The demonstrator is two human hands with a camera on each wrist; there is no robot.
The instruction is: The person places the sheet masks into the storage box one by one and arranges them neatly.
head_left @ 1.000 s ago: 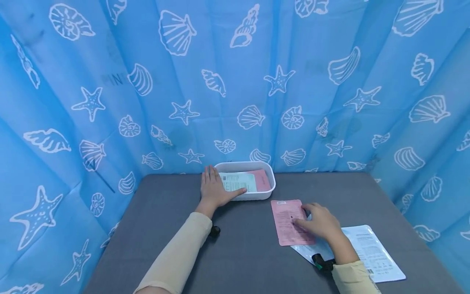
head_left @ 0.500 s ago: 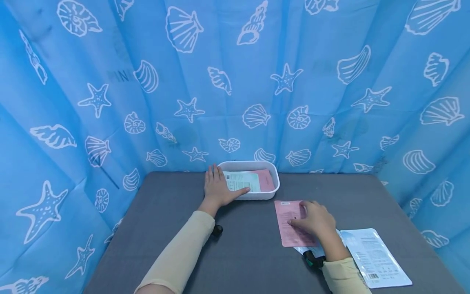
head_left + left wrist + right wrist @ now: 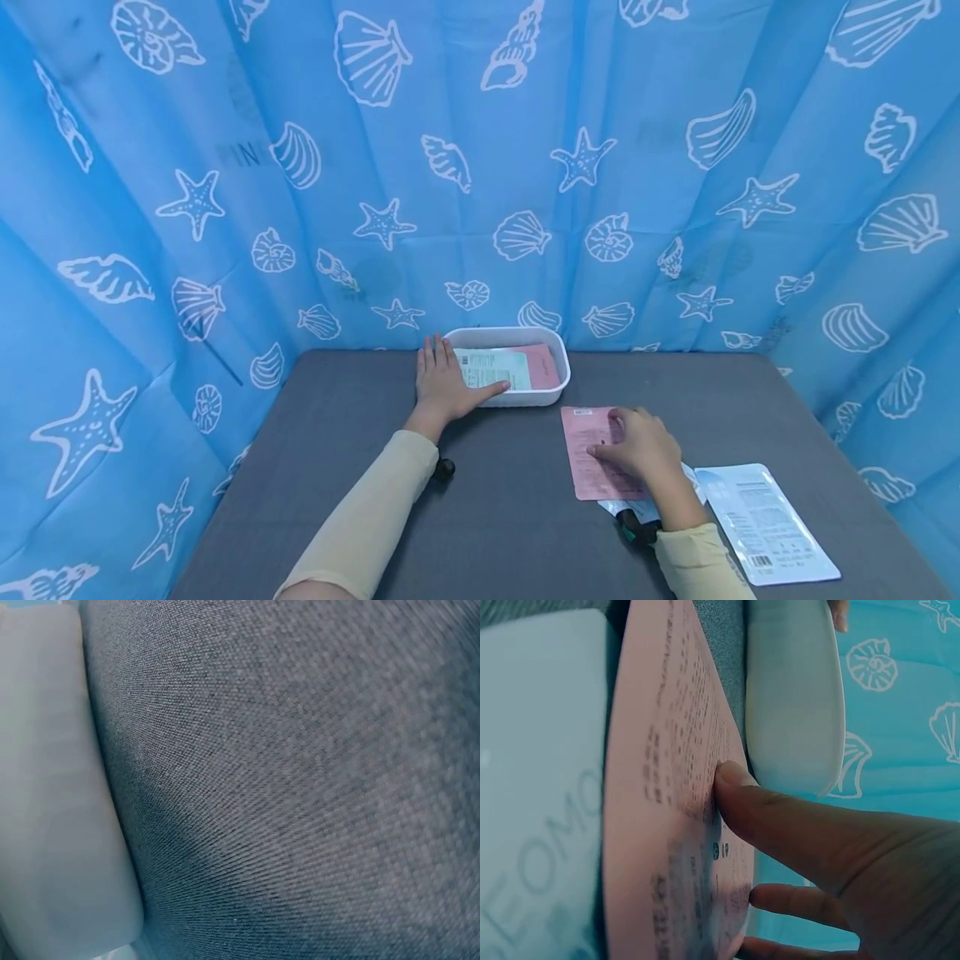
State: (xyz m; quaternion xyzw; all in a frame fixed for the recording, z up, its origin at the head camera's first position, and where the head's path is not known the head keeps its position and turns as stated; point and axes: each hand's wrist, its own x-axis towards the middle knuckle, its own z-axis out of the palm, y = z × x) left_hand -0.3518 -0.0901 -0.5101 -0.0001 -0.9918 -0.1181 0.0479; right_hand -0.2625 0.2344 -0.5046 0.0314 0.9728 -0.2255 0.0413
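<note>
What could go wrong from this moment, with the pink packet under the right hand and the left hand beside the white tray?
1. The pink packet overlaps a pale packet; the right hand may drag both together.
2. The white tray already holds two packets, so another may sit crooked.
3. The left hand only rests against the tray, which might slide.

Bare grey table (image 3: 360, 467) is left open along the left and near side. The far middle is blocked by a white tray (image 3: 525, 398), flanked by the left hand (image 3: 444, 385). The right front is taken up by a pink packet (image 3: 588, 454) and white packets (image 3: 765, 521). All sides are closed in by a blue curtain (image 3: 225, 250).
</note>
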